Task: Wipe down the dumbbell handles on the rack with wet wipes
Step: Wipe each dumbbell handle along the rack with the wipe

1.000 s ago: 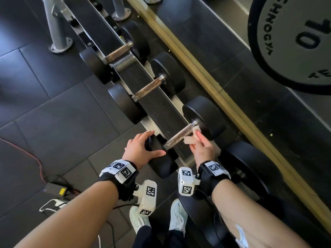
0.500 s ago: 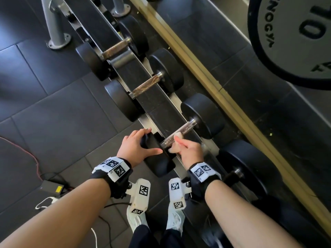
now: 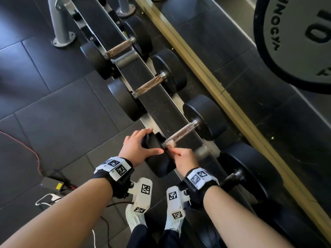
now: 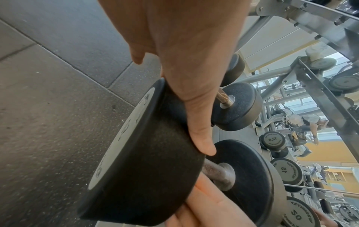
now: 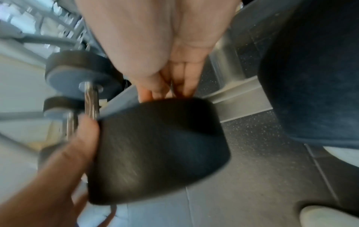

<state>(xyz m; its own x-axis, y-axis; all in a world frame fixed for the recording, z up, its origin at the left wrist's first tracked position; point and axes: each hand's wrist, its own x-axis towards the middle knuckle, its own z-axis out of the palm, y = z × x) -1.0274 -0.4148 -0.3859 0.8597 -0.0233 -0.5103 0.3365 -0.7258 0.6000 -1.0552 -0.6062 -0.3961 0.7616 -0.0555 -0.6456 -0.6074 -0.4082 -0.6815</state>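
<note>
Dark rubber gym floor [image 3: 53, 122] carries the low steel dumbbell rack [image 3: 161, 111]. Left hand [image 3: 136, 147], fingers spread, steadies the near black rubber dumbbell head [image 3: 157, 158]; right hand [image 3: 182, 158] pinches the pale wet wipe [image 3: 171, 144] at its brown knurled handle [image 3: 180, 136]. Judged mid-job: two farther handles remain.

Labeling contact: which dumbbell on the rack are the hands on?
The nearest brown-handled dumbbell: left hand rests on its near head, right hand wipes its handle. Others untouched.

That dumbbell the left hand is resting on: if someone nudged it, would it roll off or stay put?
Probably stays put. The dumbbell has thick round black heads on a metal handle, so it looks heavy. It lies across the rack, which seems to cradle it. Round heads could roll on flat floor. The left hand steadies one head.
</note>
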